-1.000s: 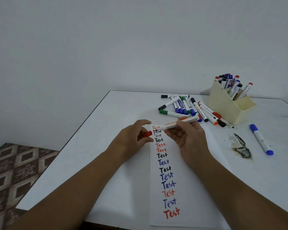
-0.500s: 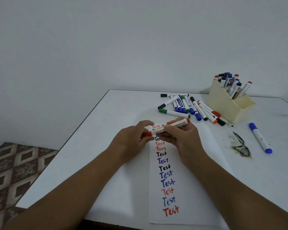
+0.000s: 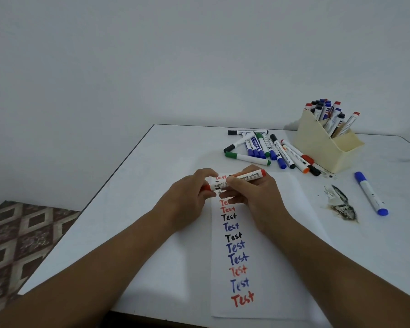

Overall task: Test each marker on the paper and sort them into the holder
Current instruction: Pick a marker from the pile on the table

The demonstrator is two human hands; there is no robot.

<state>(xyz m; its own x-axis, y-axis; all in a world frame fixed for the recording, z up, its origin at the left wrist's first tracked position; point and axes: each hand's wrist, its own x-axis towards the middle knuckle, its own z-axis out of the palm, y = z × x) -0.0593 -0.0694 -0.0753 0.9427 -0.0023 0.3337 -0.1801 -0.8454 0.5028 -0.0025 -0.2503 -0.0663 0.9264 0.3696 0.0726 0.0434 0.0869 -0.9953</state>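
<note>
Both hands hold one red whiteboard marker point(image 3: 247, 177) level above the top of the paper strip point(image 3: 270, 268), which carries a column of "Test" words in red, black and blue. My left hand point(image 3: 187, 200) grips the marker's red cap end. My right hand point(image 3: 253, 197) pinches the white barrel near its middle. The cap sits on the marker. A cream holder point(image 3: 322, 150) with several markers standing in it is at the back right. A pile of loose markers point(image 3: 265, 150) lies left of the holder.
A single blue marker point(image 3: 371, 194) lies at the right, beside a dark stained, chipped patch point(image 3: 341, 207) on the white table point(image 3: 152, 209). The table's left edge drops to a patterned floor point(image 3: 21, 245). A plain wall stands behind.
My two hands have come together and the red cap held by my left hand has closed onto the marker. The marker sits slightly higher and closer to level.
</note>
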